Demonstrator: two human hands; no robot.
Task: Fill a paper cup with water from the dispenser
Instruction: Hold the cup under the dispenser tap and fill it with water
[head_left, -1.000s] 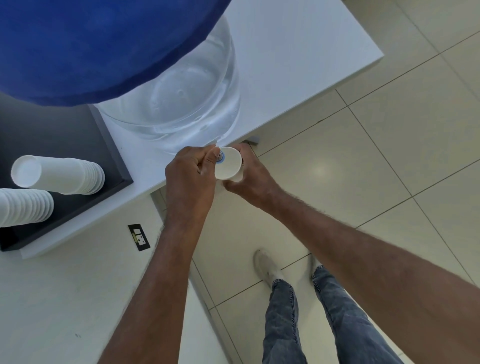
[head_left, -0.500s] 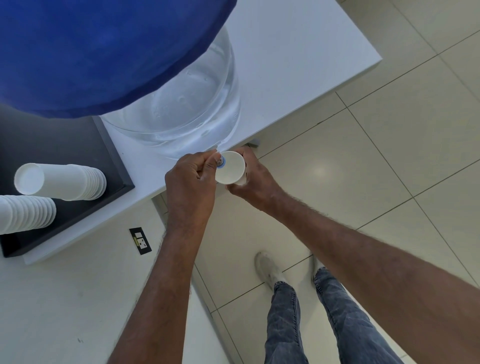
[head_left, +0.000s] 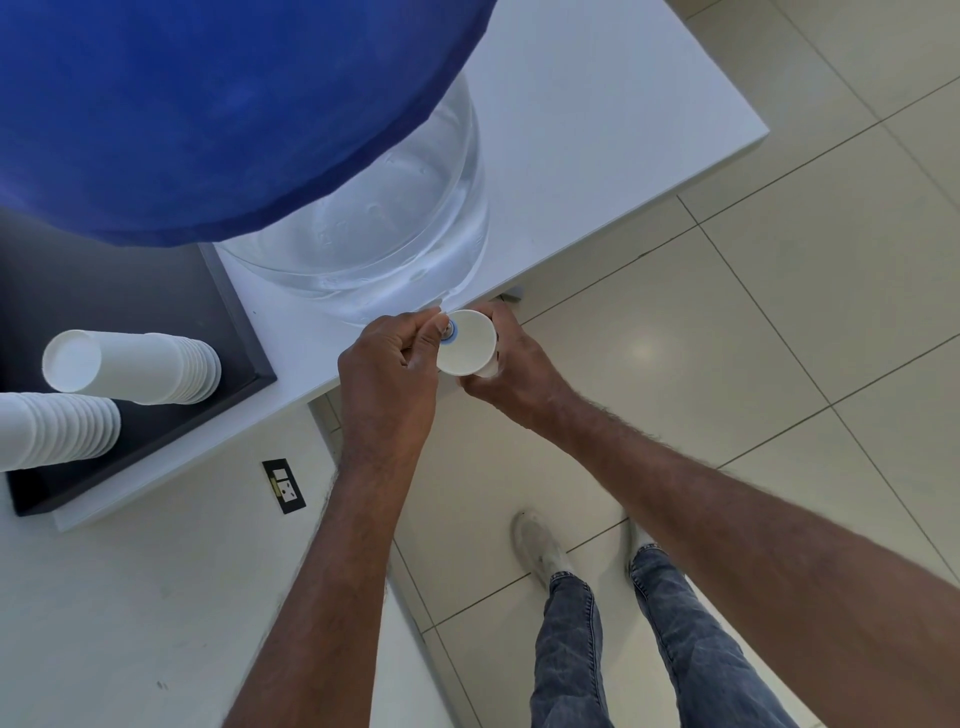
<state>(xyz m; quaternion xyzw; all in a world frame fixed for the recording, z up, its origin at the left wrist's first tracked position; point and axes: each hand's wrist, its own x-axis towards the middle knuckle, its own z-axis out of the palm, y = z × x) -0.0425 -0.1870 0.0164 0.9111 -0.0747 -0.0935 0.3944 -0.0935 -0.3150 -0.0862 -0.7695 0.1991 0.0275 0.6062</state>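
A white paper cup (head_left: 467, 345) is held upright just below the front edge of the white dispenser top (head_left: 587, 156), under a small blue-ringed tap (head_left: 450, 330). My right hand (head_left: 511, 358) wraps around the cup from the right. My left hand (head_left: 387, 364) is closed over the tap, thumb and fingertips on it at the cup's left rim. The clear water bottle (head_left: 395, 228) with a blue cover (head_left: 208, 104) stands on the dispenser. The cup's inside looks white; I cannot tell the water level.
Two stacks of white paper cups (head_left: 130, 369) lie on a dark tray (head_left: 156, 452) at the left. A wall socket (head_left: 283, 486) sits below it. Tiled floor (head_left: 753, 312) spreads to the right; my legs and shoes (head_left: 540, 551) are below.
Both hands and the cup stay together at the tap; the view has shifted slightly, nothing else visibly changed.
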